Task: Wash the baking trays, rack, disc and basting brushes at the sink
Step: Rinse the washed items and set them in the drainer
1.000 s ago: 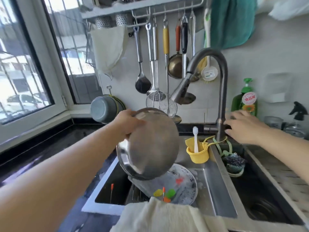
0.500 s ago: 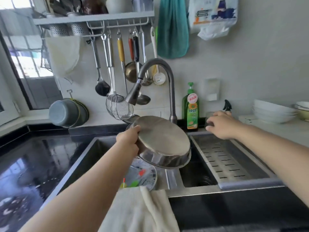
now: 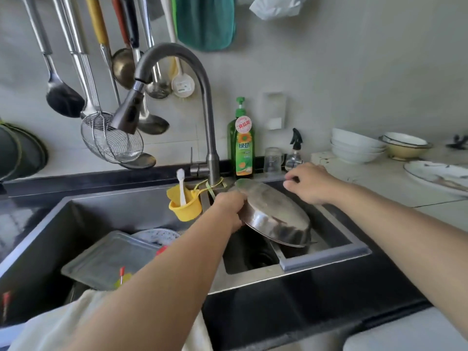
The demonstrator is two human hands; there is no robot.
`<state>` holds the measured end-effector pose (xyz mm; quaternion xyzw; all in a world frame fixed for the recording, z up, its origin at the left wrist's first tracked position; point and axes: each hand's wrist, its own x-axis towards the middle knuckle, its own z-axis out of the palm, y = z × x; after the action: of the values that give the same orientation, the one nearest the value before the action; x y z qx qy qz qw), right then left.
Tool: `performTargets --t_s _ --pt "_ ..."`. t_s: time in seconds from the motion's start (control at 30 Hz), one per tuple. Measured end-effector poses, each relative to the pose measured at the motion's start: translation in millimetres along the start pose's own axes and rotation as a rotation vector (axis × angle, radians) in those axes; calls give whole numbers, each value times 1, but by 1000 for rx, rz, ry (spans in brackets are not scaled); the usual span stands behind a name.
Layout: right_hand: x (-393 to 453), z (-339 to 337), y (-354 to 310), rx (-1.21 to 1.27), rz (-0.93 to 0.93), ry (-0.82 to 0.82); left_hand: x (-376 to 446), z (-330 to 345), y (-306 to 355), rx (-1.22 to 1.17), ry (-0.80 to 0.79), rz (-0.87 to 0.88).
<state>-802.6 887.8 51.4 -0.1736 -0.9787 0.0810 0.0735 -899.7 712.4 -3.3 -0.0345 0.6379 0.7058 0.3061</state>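
My left hand (image 3: 231, 209) grips the rim of a round steel baking tray (image 3: 276, 214), held upside down and tilted over the right sink basin, its lower edge on the drain insert (image 3: 326, 254). My right hand (image 3: 307, 183) hovers just behind the tray near the counter edge, fingers loosely curled, holding nothing. In the left basin lie a rectangular metal baking tray (image 3: 106, 259) and a round disc (image 3: 157, 235) behind it. Basting brushes with a red handle (image 3: 122, 273) and coloured heads poke out beside my forearm.
The grey tap (image 3: 177, 79) arches over the sink, its spray head pointing left. A yellow cup with a white brush (image 3: 184, 203) hangs at the divider. Green dish soap (image 3: 240, 145), a glass, a spray bottle, stacked white bowls (image 3: 354, 146) and plates stand right. Utensils hang on the wall.
My left hand has carried the round tray from under the tap rightward and down onto the right basin's drain insert. My right hand stayed near the back right corner.
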Motion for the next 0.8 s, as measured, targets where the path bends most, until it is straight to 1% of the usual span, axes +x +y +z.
performTargets --t_s 0.07,0.13,0.17,0.23,0.3,0.33,0.37,0.43,0.5,0.53,0.63,0.7,0.73,0.77,0.8 --pt "5 2 -19 60 -20 10 -1 -18 -3 197 -58 8" --pt "9 6 -46 142 -55 18 0 -49 5 362 -53 86" --pt "10 9 -62 190 -82 18 -1 -70 13 395 -49 135" --pt "14 18 -98 308 -145 11 -9 -118 34 389 -40 211" --pt "17 31 -138 437 -174 -5 -24 -172 51 404 27 267" --pt "21 41 -158 495 -180 -11 -27 -202 55 448 86 279" --pt "26 54 -176 544 -177 -23 -29 -230 57 521 146 256" --pt "38 82 -210 639 -145 -77 -24 -282 51 714 229 122" --pt "48 112 -239 682 -107 -141 -13 -324 37 917 261 -36" --pt "51 128 -249 684 -84 -164 -5 -340 30 994 252 -99" --pt "54 175 -261 699 23 -180 29 -358 5 1197 146 -217" --pt "61 199 -257 662 52 -193 60 -352 -6 1315 3 -298" --pt "66 205 -255 656 62 -178 75 -346 -11 1403 -43 -313" --pt "71 208 -251 687 74 -149 89 -338 -16 1517 -44 -273" --pt "76 209 -248 716 87 -103 102 -329 -21 1628 -32 -189"
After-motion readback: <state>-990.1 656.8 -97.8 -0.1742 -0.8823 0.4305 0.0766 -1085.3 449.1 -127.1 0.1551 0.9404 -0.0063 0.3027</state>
